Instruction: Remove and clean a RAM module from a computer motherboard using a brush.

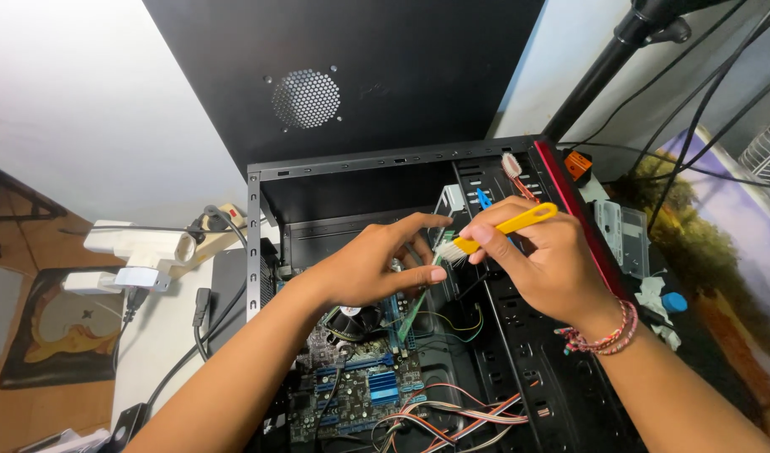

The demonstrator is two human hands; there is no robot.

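Inside open case (569,180), memory stick (414,312) half hidden behind left hand (372,268), right hand (540,256) gripping brush (494,231).

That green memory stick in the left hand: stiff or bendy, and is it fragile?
The memory stick looks like a thin flat board, so probably stiff and light. The left hand pinches only its top end, so it could pivot. The brush in the right hand suggests gentle handling; likely fragile.

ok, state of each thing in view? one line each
computer case: side panel off, inside exposed
memory stick: pinched in left hand, tilted above the board
yellow brush: gripped in right hand, bristles at the stick's top end
motherboard: mounted in the case, wires loose beside it
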